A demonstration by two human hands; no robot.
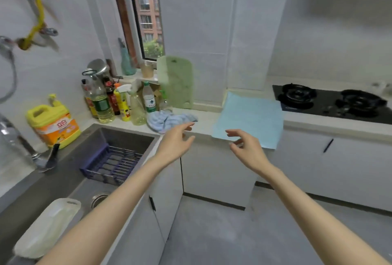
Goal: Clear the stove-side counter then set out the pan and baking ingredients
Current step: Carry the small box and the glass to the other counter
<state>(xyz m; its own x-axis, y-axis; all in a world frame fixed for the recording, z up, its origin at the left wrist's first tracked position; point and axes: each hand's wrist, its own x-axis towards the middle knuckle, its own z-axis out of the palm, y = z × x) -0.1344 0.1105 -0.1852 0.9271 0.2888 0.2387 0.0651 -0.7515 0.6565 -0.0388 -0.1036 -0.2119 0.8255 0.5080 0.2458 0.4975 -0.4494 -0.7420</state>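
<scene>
A flat light-blue cloth (252,118) lies spread on the white counter (204,121) left of the black gas stove (331,101), its near edge hanging over the counter front. A crumpled blue towel (169,119) sits on the counter near the sink corner. My left hand (177,144) hovers open at the counter edge just in front of the crumpled towel, empty. My right hand (246,148) is open too, fingers spread, at the hanging near-left corner of the flat cloth, holding nothing. No pan or baking ingredients show.
A green cutting board (176,82) leans on the wall. Several oil and cleaner bottles (118,101) crowd the corner, with a yellow detergent jug (54,124) left. The sink (118,137) holds a purple rack (112,163); a white board (46,228) lies at its front.
</scene>
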